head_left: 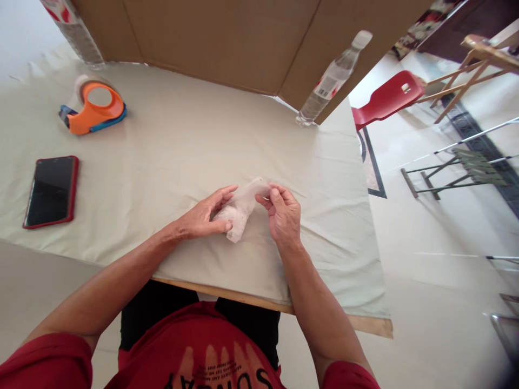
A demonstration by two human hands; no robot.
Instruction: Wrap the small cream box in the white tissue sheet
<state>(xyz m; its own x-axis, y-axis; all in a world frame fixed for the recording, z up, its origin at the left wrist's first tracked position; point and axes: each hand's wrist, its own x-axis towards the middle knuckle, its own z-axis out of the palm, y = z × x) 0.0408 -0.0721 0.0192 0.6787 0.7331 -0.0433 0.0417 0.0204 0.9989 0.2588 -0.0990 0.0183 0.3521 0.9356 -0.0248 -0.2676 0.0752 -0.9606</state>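
Since the filmy bundle [235, 220] looks floppy, the left hand [203, 215] is loosely clamped round it, probably for steadiness. Right hand [284, 213] pinches the loose end [256, 189].

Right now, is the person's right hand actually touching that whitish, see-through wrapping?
Touching. The head view shows the wrapping running right up to the thumb and fingers of the right hand, with no gap between.

This is probably a room in a home: a cloth-covered counter [162, 146], a pale glossy floor [405, 227] with a dark border [466, 124], a red chair [389, 100] and a folding stool [474, 167].
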